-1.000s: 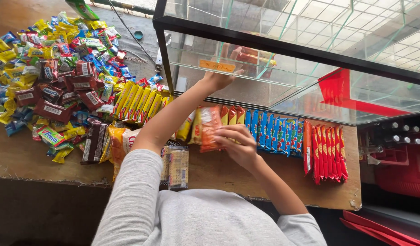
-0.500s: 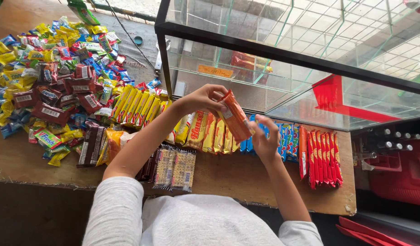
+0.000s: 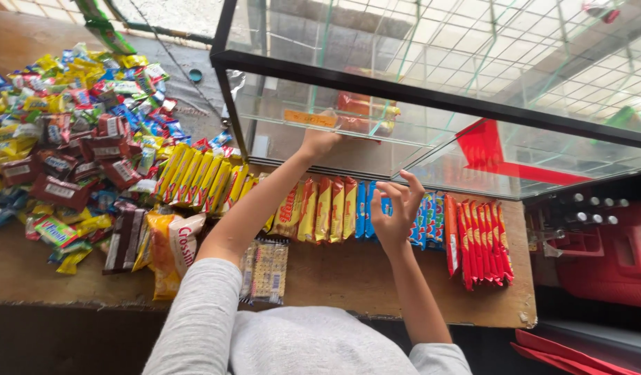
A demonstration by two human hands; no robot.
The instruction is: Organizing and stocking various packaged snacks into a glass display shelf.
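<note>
Since half a second ago the orange packet has left my raised hands and gone into the glass case. Left to right: loose sweets heaped on the desk; my left hand inside the case, fingers closed on the orange packet at its near end; my right hand open and empty, fingers spread over the blue bars; red bars beyond. I judge the packet light, crinkly and slippery; best pinched at an end seam.
</note>
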